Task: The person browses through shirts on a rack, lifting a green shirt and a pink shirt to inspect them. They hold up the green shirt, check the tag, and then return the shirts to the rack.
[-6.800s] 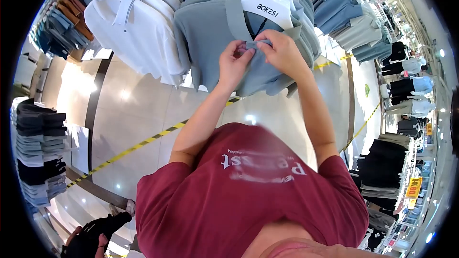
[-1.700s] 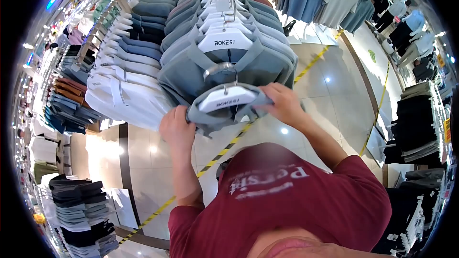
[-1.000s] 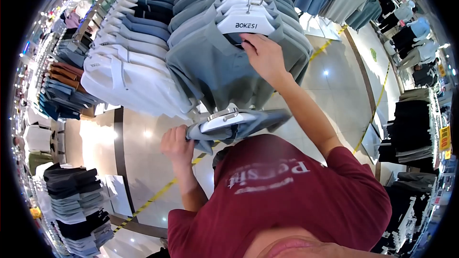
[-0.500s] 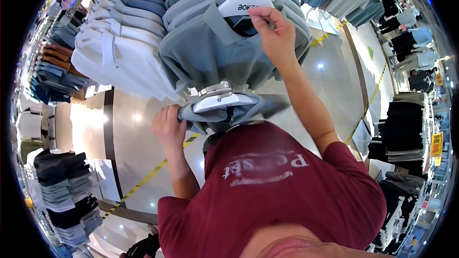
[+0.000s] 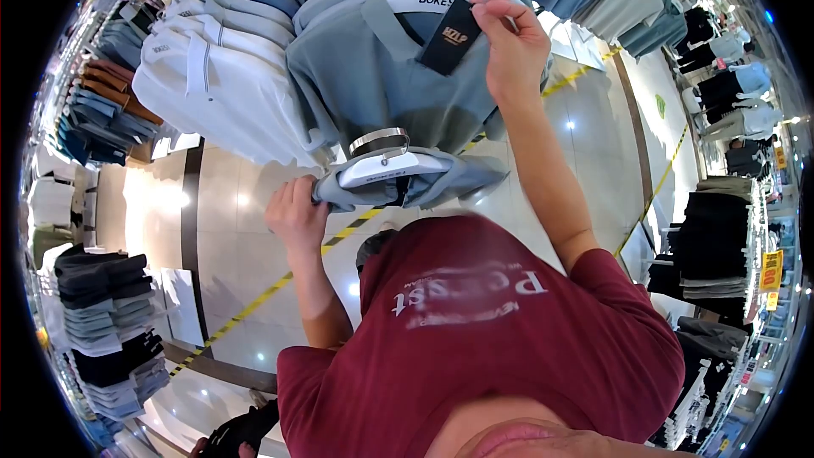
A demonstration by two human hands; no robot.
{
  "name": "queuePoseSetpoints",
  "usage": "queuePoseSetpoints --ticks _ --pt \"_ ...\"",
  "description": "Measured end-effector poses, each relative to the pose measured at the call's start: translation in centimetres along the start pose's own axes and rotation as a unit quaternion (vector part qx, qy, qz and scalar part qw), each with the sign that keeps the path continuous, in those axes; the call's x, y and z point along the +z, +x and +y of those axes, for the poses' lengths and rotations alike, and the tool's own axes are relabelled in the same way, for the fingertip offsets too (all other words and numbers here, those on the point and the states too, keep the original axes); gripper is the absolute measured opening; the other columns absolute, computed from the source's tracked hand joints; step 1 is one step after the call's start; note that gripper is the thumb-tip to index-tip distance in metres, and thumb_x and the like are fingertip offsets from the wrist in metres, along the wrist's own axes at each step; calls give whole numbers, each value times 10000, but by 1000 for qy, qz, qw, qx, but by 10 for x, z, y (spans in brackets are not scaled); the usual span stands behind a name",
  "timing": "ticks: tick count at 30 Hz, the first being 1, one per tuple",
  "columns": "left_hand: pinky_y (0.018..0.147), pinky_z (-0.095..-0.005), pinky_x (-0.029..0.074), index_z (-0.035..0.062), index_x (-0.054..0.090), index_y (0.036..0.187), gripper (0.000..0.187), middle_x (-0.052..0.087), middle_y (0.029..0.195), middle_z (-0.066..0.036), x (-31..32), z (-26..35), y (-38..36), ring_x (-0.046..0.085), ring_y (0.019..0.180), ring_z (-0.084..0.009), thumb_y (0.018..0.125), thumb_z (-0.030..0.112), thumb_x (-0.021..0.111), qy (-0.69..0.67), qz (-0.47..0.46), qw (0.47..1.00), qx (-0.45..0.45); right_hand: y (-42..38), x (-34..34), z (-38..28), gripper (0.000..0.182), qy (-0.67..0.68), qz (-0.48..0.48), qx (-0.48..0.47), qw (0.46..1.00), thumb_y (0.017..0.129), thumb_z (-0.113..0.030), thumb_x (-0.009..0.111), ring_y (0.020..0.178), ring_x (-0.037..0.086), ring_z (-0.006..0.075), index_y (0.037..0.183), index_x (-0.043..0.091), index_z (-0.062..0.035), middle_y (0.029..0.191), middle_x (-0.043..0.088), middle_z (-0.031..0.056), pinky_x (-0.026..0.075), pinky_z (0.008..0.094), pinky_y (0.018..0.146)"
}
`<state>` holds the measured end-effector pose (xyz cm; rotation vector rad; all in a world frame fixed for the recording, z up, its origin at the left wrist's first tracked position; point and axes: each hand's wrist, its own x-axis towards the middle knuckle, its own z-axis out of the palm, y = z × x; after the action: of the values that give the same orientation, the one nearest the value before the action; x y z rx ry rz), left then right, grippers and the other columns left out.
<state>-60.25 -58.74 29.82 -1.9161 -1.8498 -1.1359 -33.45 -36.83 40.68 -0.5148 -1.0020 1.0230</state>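
Right hand [image 5: 517, 51] pinches a black tag [image 5: 448, 36], now out with its print exposed over the racked grey shirt [image 5: 381, 76] beside it, while the left hand [image 5: 297, 214], curled closed, grips one end of the hangered grey shirt [image 5: 434, 191].

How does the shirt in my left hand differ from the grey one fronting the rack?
The held shirt is seen from above, gripped at one shoulder; the rack shirt hangs facing you. A black tag overlaps the rack shirt, not the held shirt. Both are grey-blue on white hangers.
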Motion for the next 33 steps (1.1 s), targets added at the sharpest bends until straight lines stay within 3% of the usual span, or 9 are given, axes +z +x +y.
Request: queuePoseSetpoints --ticks 4,9,16,22,27,28,29,31,33 --pt "625 -406 467 86 642 856 250 628 758 -79 1 1 -1 629 705 -299 623 45 724 11 -2 1000 1 9 -3 0 141 -14 -11 -43 999 868 117 731 1041 728 216 975 693 33 1194 673 112 552 305 987" --pt "651 -430 502 116 657 878 216 669 795 -103 4 -13 17 668 768 -320 713 168 787 68 -129 988 -57 -17 -5 10 163 -72 -86 -10 994 878 127 725 1133 705 293 1002 698 24 1267 646 174 547 333 1025" --pt "596 -420 496 111 631 832 218 664 731 -83 10 -25 33 665 694 -307 713 198 792 57 -109 992 -38 -31 -17 11 159 -43 -75 37 996 870 118 736 1083 720 236 1003 697 38 1246 658 156 565 293 958" --pt "579 -400 477 131 627 812 247 621 719 -58 -2 -12 26 637 672 -279 635 154 798 88 -52 995 -16 -47 -42 21 159 70 -1 175 982 904 100 705 1065 715 253 1044 683 25 1181 688 135 570 270 890" --pt "586 -397 469 113 626 823 285 609 720 -63 -17 -6 11 622 672 -285 602 101 806 78 -47 996 -15 -58 -54 25 142 262 -4 396 880 988 -10 612 1101 684 318 1106 664 47 1154 687 182 620 346 860" --pt "590 -396 469 105 626 828 293 607 716 -66 -20 -4 8 621 673 -289 599 88 807 74 -48 996 -19 -54 -58 33 172 325 -17 433 841 1008 -66 603 1132 671 334 1127 663 43 1165 680 195 621 352 869" --pt "590 -396 469 105 626 828 293 607 716 -66 -22 -3 5 621 673 -289 599 88 807 71 -49 996 -19 -51 -63 40 172 322 -15 432 842 1008 -66 603 1132 671 334 1127 663 43 1165 680 195 621 352 869" --pt "595 -397 470 96 625 831 284 612 718 -69 -25 -2 0 622 678 -294 611 87 805 71 -58 996 -24 -46 -58 43 276 407 -85 496 762 1043 -177 573 1208 635 362 1209 648 30 1249 656 212 611 372 915" --pt "594 -396 470 99 626 832 285 617 722 -67 -25 -1 -3 624 681 -293 611 88 805 76 -57 995 -27 -46 -49 37 306 356 -84 505 782 1041 -191 581 1240 615 365 1252 637 24 1304 634 212 597 385 950"
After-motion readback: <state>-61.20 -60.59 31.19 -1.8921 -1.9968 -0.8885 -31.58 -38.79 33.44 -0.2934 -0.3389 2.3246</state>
